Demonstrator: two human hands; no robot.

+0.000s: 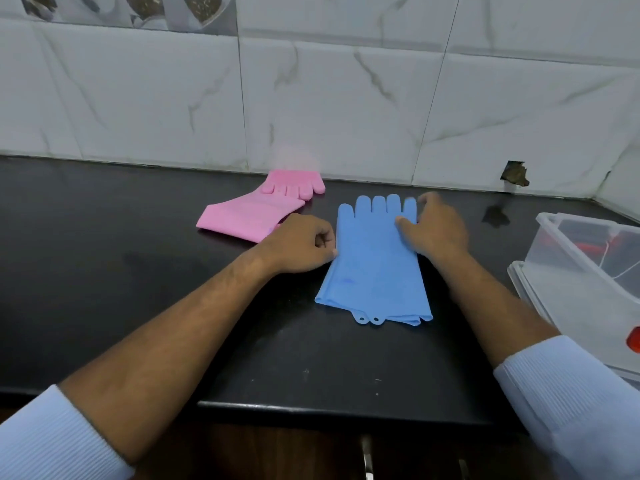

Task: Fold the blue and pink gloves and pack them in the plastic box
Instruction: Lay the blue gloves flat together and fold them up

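The blue gloves [374, 268] lie stacked flat on the black counter [138, 271], fingers pointing at the wall, cuffs toward me. My left hand [298, 244] is curled at their left edge, fingertips pinching the rubber. My right hand [433, 226] rests on the upper right part, thumb on the palm area, fingers over the glove's right side. The pink gloves [256, 213] lie behind and to the left, partly under my left hand. The clear plastic box [581, 271] stands at the right edge, open, with something red and dark inside.
A marbled white tile wall [346, 98] rises at the back of the counter, with a broken hole [515, 173] low on the right. The box's lid [519, 282] lies under or beside the box. The counter's front edge runs below my forearms.
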